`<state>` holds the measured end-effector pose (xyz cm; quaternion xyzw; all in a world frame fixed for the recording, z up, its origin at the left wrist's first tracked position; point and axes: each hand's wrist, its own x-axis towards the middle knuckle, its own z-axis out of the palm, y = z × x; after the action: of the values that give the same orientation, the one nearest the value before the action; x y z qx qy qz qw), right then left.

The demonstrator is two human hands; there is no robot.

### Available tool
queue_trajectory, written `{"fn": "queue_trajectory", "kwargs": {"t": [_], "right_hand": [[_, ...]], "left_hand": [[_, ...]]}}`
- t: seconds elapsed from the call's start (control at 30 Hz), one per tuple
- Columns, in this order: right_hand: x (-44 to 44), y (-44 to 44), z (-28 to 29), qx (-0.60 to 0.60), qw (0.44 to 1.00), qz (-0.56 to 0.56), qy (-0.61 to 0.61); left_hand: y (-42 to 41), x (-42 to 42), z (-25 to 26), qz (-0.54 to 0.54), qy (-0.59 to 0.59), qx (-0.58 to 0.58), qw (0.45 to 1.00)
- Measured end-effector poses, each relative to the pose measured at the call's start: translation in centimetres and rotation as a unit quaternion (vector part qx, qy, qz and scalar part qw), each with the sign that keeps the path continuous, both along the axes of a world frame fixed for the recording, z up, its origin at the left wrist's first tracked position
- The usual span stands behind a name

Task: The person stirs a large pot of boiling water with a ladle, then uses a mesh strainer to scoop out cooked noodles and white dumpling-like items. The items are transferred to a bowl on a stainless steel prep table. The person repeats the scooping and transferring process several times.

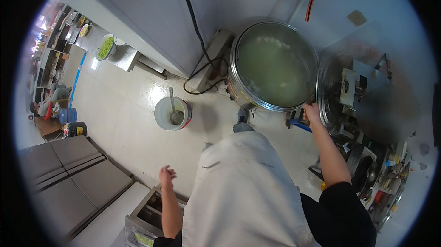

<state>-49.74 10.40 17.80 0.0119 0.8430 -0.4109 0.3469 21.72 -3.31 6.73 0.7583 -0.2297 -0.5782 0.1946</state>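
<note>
A large round metal cooking pot [255, 99] stands ahead of me by the wall, holding cloudy greenish liquid [275, 71]. My right hand [311, 115] is curled around what looks like a small dark handle at the pot's near right rim; the fingers hide most of it. Just right of that hand, the pot's metal lid [322, 92] is tilted up beside the pot. My left hand [167, 177] hangs free in the air, slightly blurred, its fingers apart and holding nothing. On the floor between them and the pot, a white plastic bucket [162, 116] contains a metal ladle [173, 104].
A black cable [193, 19] runs down the wall and loops near the pot. Left, a bowl of green noodles [106, 47] stands on a steel counter [120, 57]. Grey cabinets [82, 192] line the lower left. Cluttered shelves [382, 185] stand at right. A person [48, 100] is far left.
</note>
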Motion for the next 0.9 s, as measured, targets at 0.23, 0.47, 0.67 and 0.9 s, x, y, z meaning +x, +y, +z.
{"fn": "queue_trajectory", "kwargs": {"t": [0.23,0.47,0.67,0.9], "right_hand": [[-0.4,-1.4,1.3,-0.003,0.948,-0.013,-0.318],[0.9,-5.2,2.5,-0.055,0.869,-0.039,-0.49],[4.4,-9.2,0.2,-0.219,0.754,-0.171,-0.596],[8.3,-11.1,-1.1,-0.484,0.581,-0.311,-0.576]], "left_hand": [[16.6,-1.7,-3.3,-0.428,-0.128,0.129,0.885],[8.8,-1.7,-7.2,-0.639,-0.16,0.111,0.744],[-14.2,-9.1,-10.5,-0.075,0.034,0.078,0.994],[-33.7,-14.8,-21.4,-0.06,0.127,0.044,0.989]]}}
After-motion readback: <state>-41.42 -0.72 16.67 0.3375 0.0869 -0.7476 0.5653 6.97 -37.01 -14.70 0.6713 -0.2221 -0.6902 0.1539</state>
